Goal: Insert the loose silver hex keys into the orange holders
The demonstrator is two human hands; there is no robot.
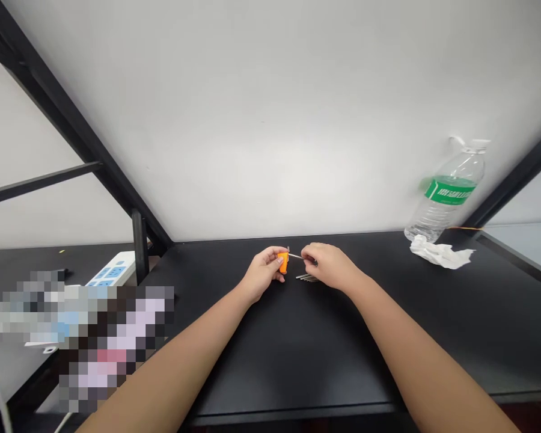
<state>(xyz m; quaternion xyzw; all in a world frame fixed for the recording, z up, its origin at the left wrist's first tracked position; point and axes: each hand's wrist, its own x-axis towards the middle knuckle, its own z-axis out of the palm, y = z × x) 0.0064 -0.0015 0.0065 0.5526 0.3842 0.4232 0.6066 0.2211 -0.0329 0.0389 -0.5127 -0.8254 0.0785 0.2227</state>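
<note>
Black desk (297, 355) stood before white wall (279, 120) | orange plastic piece (282, 263) was over the desk's far middle, left hand (261, 273) grip clamped on it | right hand (331, 264) grip pinched a thin rod (296, 257), ending just beside it | slim loose rods (303, 277) lay below | green-labelled bottle (451, 191), crumpled tissue (442, 253) were far right

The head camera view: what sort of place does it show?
Probably a desk or workbench area indoors: a black tabletop, a black frame and a white power strip suggest it.
</note>
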